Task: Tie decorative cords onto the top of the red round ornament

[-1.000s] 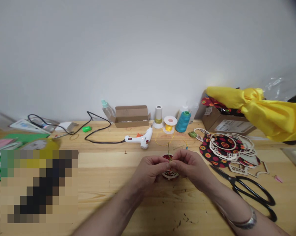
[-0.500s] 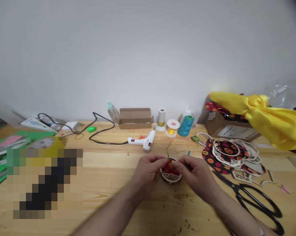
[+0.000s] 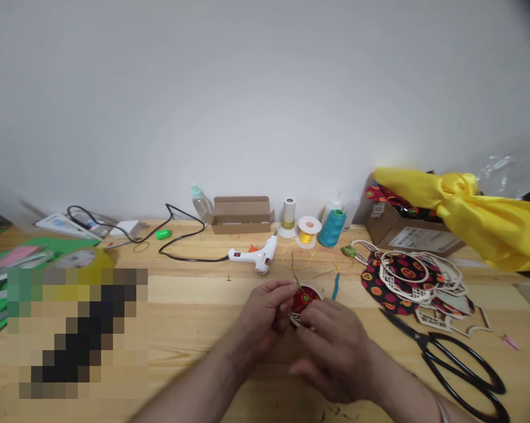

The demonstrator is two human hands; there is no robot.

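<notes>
A round ornament [image 3: 304, 296] with a pale openwork wooden rim and a dark red patterned fabric face is between my two hands. My left hand [image 3: 269, 306] is closed in a pinch at its upper left edge, on a thin green cord [image 3: 294, 271] whose free end sticks up above the fingers. Over the lower right part of the ornament is my right hand [image 3: 335, 341], its fingers curled and slightly blurred. What those fingers hold, if anything, is hidden. A short blue piece [image 3: 336, 286] with a yellow end lies just beyond my right hand.
Large black scissors [image 3: 441, 346] lie to the right, below fabric and wooden cutouts [image 3: 406, 282]. Behind stand a white glue gun [image 3: 256, 255], a yellow thread spool [image 3: 309, 229], a teal thread cone [image 3: 332, 228] and an open cardboard box [image 3: 241, 214]. A pixelated patch covers the left.
My right hand has come away from the ornament's top edge, moved down towards me and turned over its lower right side. The left hand keeps its pinch at the cord.
</notes>
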